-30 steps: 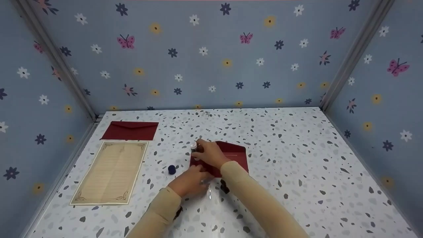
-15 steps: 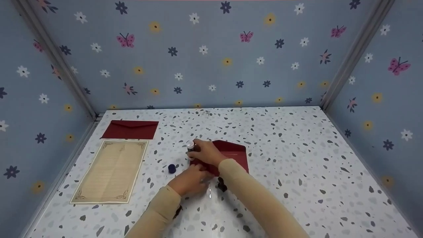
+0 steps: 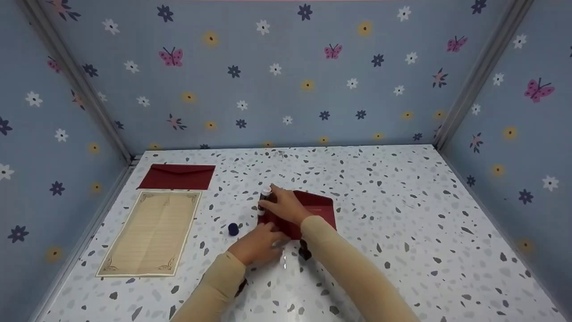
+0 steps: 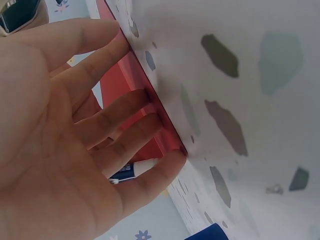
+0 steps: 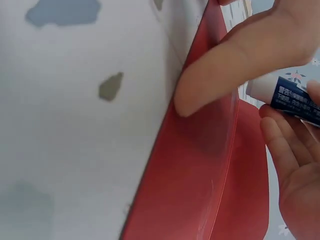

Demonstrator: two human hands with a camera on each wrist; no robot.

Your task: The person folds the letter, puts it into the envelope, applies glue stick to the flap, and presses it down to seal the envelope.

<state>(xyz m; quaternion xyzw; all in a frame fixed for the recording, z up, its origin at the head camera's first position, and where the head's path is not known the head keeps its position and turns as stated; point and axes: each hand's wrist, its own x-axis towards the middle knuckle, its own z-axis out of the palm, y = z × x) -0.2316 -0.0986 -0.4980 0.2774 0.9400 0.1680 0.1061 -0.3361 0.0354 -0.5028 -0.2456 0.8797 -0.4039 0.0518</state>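
Observation:
A glue stick [image 3: 263,199] with a dark blue label and a white end is pinched by my right hand [image 3: 288,206] over the left end of a red envelope [image 3: 325,215]. The envelope's flap lies unfolded on the far side. In the right wrist view the glue stick [image 5: 295,100] is tilted, its white tip close to the red paper [image 5: 170,180]. My left hand [image 3: 257,245] rests at the envelope's near edge. In the left wrist view its extended fingers [image 4: 142,132] press down along that edge. A dark blue cap [image 3: 233,229] stands on the table left of the envelope.
On the left lies a cream letter sheet [image 3: 149,232] with ornate corners. Behind it is a second red envelope [image 3: 178,178], flap folded down. Flower-patterned walls [image 3: 286,89] enclose the speckled table [image 3: 402,250] at the back and sides.
My right hand has shifted the glue stick slightly left, then back to the right and a little farther away along the envelope's end. The left hand stays in place.

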